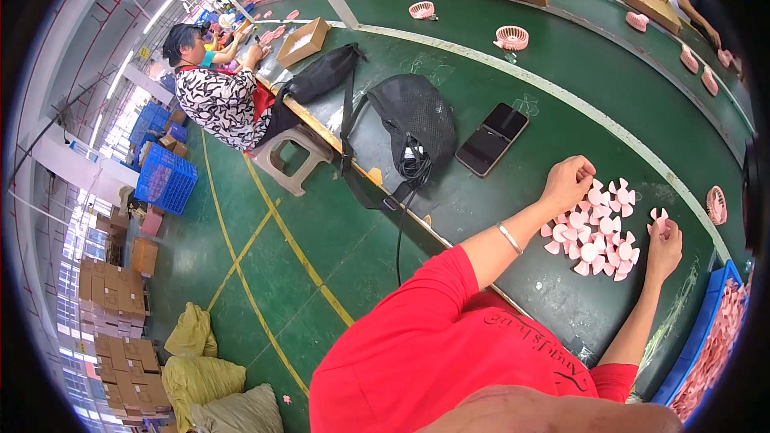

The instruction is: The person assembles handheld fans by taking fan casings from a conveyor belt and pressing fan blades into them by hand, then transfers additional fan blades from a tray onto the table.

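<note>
Several pale pink fan blades [592,250] lie in a loose pile on the dark green work table [529,289], each with a round hub and petal-like vanes. My left hand [568,183], with a silver bangle on its wrist, hovers at the far left edge of the pile. Its fingers are bent and slightly apart over the nearest blades, and nothing shows in them. To the right of the pile, my right hand [665,247] grips a single pink fan blade [658,221] between thumb and fingers, partly hiding it.
A folding phone [492,139] and a black mesh bag [413,116] lie left of the pile. At far right stands a blue crate [698,337] of pink parts. Pink fan guards [512,38] rest beyond the white rail. Another person [220,100] sits along the table.
</note>
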Action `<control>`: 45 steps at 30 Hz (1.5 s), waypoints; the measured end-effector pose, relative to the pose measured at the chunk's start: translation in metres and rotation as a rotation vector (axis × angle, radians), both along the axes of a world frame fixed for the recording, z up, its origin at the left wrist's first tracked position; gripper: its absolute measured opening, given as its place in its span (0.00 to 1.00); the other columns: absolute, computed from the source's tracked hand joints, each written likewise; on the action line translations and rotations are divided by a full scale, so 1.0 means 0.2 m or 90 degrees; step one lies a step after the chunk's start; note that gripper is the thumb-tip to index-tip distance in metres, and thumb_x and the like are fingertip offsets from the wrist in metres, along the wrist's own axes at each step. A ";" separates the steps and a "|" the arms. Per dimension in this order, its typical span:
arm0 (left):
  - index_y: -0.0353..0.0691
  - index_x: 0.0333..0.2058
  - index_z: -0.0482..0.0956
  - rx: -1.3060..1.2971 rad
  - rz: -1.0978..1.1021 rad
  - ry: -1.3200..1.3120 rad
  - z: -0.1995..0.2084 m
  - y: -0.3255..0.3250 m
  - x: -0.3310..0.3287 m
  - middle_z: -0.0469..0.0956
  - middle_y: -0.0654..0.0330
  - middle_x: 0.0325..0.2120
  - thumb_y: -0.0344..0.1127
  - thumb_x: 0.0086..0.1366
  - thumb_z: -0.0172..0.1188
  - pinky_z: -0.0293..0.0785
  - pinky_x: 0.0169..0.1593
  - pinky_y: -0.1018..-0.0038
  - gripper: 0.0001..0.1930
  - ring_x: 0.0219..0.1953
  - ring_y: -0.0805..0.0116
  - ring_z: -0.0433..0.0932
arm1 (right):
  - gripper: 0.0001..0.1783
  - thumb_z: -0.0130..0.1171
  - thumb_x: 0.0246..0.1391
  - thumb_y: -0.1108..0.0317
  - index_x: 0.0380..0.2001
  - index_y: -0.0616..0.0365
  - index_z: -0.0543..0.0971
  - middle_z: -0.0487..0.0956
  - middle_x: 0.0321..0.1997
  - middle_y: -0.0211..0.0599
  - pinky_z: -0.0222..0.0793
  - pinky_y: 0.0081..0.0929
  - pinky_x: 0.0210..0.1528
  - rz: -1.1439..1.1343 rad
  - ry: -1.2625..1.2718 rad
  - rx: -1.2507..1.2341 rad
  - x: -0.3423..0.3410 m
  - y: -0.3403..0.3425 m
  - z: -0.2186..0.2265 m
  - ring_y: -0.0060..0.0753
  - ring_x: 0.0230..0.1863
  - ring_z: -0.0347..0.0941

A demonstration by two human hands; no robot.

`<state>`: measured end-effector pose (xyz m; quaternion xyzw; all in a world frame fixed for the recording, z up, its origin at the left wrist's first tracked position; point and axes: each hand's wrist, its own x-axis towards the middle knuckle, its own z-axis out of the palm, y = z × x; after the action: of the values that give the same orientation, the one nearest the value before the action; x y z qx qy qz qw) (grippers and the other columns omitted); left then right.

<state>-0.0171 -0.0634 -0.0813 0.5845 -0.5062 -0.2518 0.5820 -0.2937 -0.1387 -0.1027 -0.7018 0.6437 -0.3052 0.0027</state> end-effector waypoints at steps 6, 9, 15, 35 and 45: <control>0.31 0.32 0.76 0.002 -0.002 0.000 0.00 0.00 0.00 0.78 0.56 0.28 0.22 0.54 0.59 0.76 0.35 0.74 0.05 0.29 0.69 0.78 | 0.15 0.62 0.49 0.62 0.40 0.54 0.79 0.78 0.35 0.37 0.71 0.37 0.38 0.053 -0.023 -0.049 0.03 0.03 0.03 0.39 0.35 0.76; 0.31 0.32 0.76 0.000 -0.001 -0.003 0.00 0.00 0.00 0.78 0.56 0.28 0.22 0.54 0.59 0.75 0.35 0.74 0.05 0.29 0.69 0.78 | 0.15 0.62 0.49 0.62 0.40 0.54 0.79 0.77 0.33 0.36 0.70 0.37 0.37 0.077 -0.019 -0.003 0.04 0.06 0.07 0.39 0.34 0.75; 0.31 0.32 0.76 0.005 -0.004 0.000 0.01 0.01 0.00 0.78 0.56 0.28 0.22 0.55 0.59 0.75 0.35 0.74 0.05 0.29 0.69 0.78 | 0.14 0.62 0.49 0.63 0.40 0.53 0.79 0.76 0.32 0.35 0.69 0.35 0.38 0.082 -0.035 -0.015 0.04 0.07 0.07 0.38 0.34 0.74; 0.34 0.44 0.73 -0.298 -0.051 0.106 0.79 0.26 -0.03 0.77 0.55 0.36 0.22 0.60 0.57 0.78 0.42 0.72 0.13 0.35 0.67 0.79 | 0.16 0.71 0.34 0.61 0.26 0.57 0.79 0.78 0.29 0.42 0.71 0.40 0.33 0.060 -0.089 -0.062 0.14 0.10 0.16 0.47 0.31 0.76; 0.21 0.49 0.65 -0.482 -0.023 -0.077 1.48 0.53 -0.12 0.72 0.40 0.45 0.40 0.62 0.46 0.75 0.46 0.66 0.25 0.40 0.53 0.77 | 0.12 0.63 0.40 0.59 0.29 0.51 0.81 0.74 0.28 0.34 0.63 0.37 0.39 0.013 -0.036 -0.117 0.09 0.10 0.03 0.40 0.34 0.72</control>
<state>-0.0404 0.0427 0.2139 0.3333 -0.6067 -0.0223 0.7213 -0.2750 -0.1189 -0.0968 -0.6967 0.6055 -0.3825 -0.0407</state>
